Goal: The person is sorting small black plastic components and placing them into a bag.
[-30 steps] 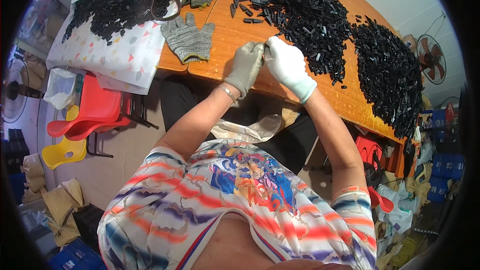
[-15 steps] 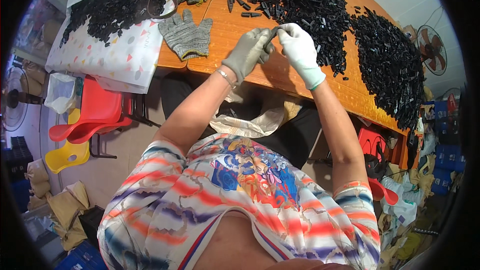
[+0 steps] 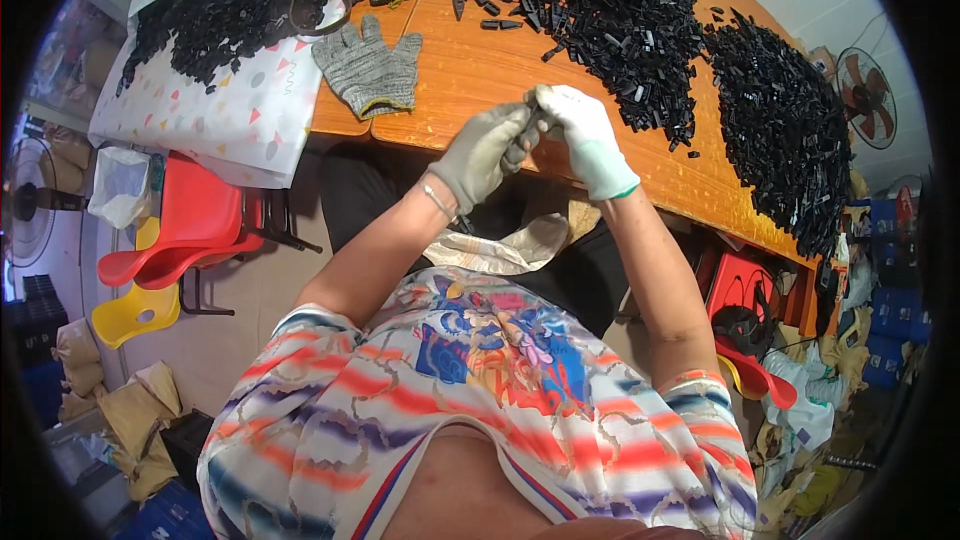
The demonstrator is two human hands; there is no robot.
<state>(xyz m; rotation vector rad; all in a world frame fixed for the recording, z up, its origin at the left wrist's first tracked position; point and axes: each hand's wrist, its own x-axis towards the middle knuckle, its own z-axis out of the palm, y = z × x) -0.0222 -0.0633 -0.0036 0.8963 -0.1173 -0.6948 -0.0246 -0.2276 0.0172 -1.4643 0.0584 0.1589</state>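
My left hand [image 3: 483,156], in a soiled grey-white glove, is closed on a small black plastic piece [image 3: 531,118]. Wearing a cleaner white glove, my right hand [image 3: 584,136] pinches the same piece from the other side. Both hands meet at the table's front edge, and their fingers cover most of the piece. Beyond them a large heap of black plastic pieces [image 3: 620,35] lies on the orange-brown wooden table [image 3: 440,80]. An open pale sack [image 3: 505,248] rests between my legs, under the hands.
Another black heap [image 3: 785,130] covers the table's right side. Grey knitted gloves [image 3: 368,70] lie at left, by a patterned sheet [image 3: 235,120] bearing smaller black parts [image 3: 215,35]. A red chair [image 3: 195,210] stands at left; a fan [image 3: 865,98] is at far right.
Both hands have come down and nearer to me, from over the table to its front edge, still holding the black piece between them. The heaps look the same.
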